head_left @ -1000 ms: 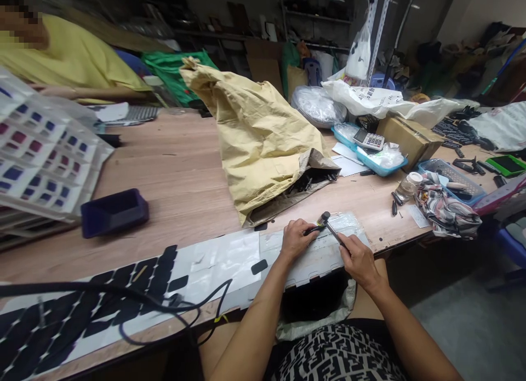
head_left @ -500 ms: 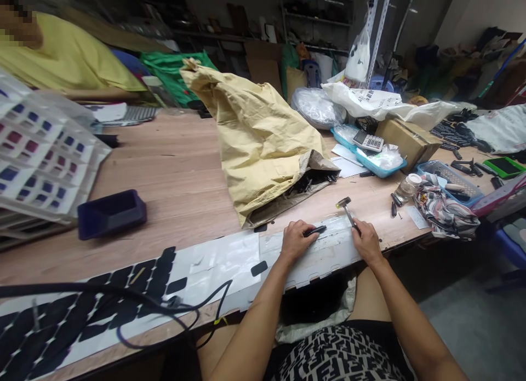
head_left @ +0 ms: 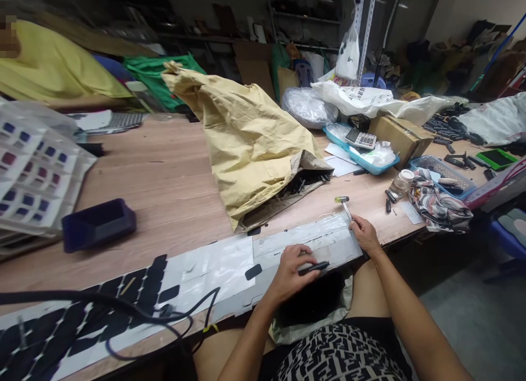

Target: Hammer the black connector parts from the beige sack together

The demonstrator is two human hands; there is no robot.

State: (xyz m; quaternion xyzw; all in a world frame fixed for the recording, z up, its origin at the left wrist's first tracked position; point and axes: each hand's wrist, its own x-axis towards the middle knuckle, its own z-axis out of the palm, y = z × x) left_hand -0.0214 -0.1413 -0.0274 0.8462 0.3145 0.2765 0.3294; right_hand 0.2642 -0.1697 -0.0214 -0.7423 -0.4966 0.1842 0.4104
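My left hand (head_left: pixel 293 269) holds a slim black handle-like piece (head_left: pixel 314 267) at the table's front edge, with the fingers bent over it. Just below is the dark mouth of an open sack (head_left: pixel 313 307) between my knees. My right hand (head_left: pixel 365 233) is closed around the handle of a small hammer (head_left: pixel 343 200), whose head with a yellowish end points away from me. Under both hands lies a grey-white board (head_left: pixel 306 237) covered with clear film. The exact kind of the black piece cannot be made out.
A big yellow sack (head_left: pixel 250 151) with black pieces at its mouth lies ahead. A dark blue tray (head_left: pixel 98 225) and black cables (head_left: pixel 135 307) are to the left. On the right are a jar (head_left: pixel 400 185), a patterned cloth (head_left: pixel 439 206) and blue baskets (head_left: pixel 446 175). Another person in yellow (head_left: pixel 61 63) sits opposite.
My left hand has brought the black piece from the board toward me, to the table edge above the open sack. The right hand still holds the hammer. The view has shifted slightly.
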